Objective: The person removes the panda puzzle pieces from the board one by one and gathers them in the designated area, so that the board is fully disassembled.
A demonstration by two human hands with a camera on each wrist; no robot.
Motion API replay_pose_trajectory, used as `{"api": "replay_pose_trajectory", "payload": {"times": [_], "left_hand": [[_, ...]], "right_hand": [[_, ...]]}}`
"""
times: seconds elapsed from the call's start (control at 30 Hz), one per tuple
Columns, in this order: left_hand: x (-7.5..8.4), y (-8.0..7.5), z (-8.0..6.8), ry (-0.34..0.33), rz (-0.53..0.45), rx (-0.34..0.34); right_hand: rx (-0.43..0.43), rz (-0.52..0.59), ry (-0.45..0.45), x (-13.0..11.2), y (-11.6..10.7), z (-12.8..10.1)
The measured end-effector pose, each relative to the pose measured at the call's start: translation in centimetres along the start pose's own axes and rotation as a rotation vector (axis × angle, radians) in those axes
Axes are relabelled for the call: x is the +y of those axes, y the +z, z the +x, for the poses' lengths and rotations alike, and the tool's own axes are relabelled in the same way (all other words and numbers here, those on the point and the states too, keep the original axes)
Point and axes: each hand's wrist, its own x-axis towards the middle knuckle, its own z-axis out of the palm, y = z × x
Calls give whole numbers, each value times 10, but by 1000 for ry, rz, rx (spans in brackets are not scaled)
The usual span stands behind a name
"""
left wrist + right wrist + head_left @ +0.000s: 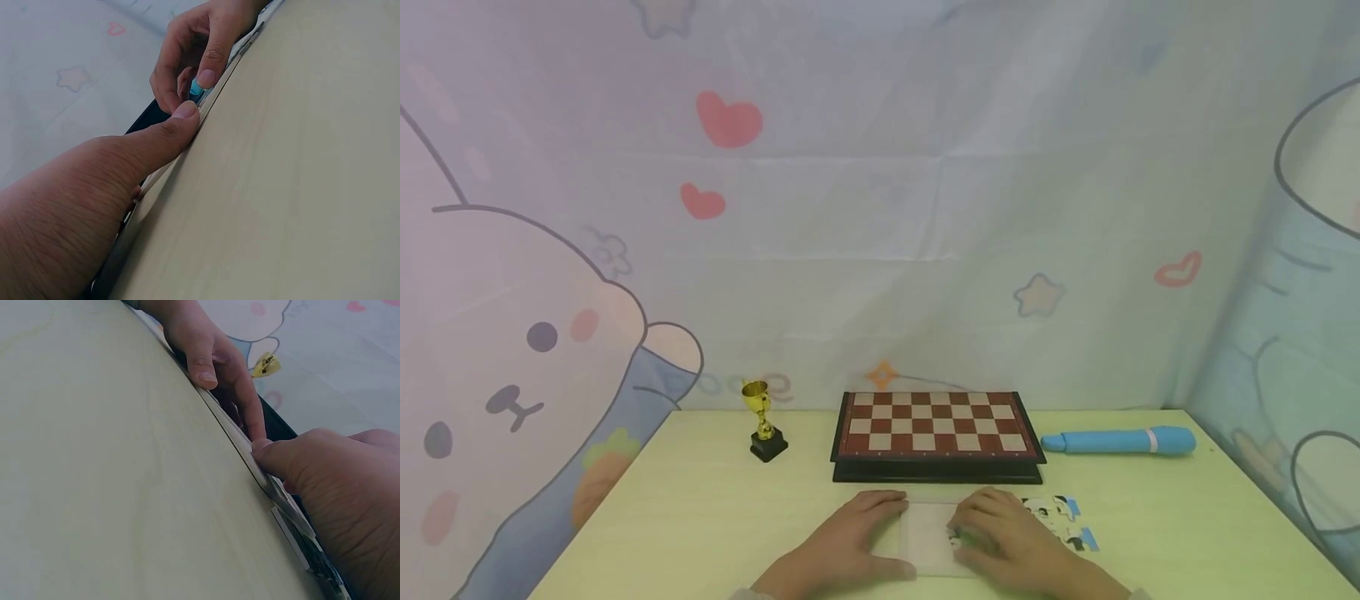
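Note:
A white rectangular puzzle tray (925, 533) lies flat near the table's front. Along its left side my left hand (853, 546) rests, thumb at the near corner and fingers at the far one, fairly straight. Over the tray's right part, my right hand (1011, 542) bends its fingers and thumb around a small puzzle piece (955, 539), dark and white, mostly hidden beneath them. Beyond that hand, several loose jigsaw pieces (1078, 537) with blue, black and white print lie on the table. In the left wrist view the right hand (206, 50) shows thumb and fingertips close together.
Behind the tray stands a folded chessboard (936, 425) with a dark frame. A small gold trophy (763, 421) on a black base is at the back left. At the back right lies a blue pen-shaped object (1116, 441). A printed cloth (880, 208) hangs behind the table.

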Motion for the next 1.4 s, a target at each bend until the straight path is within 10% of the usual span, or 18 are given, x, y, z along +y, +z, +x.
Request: {"api": "replay_pose_trajectory", "payload": {"times": [1.4], "left_hand": [[2,-3,2,-13,-19,-17]], "right_hand": [[-76,128,86,-3,-3,2]]}}
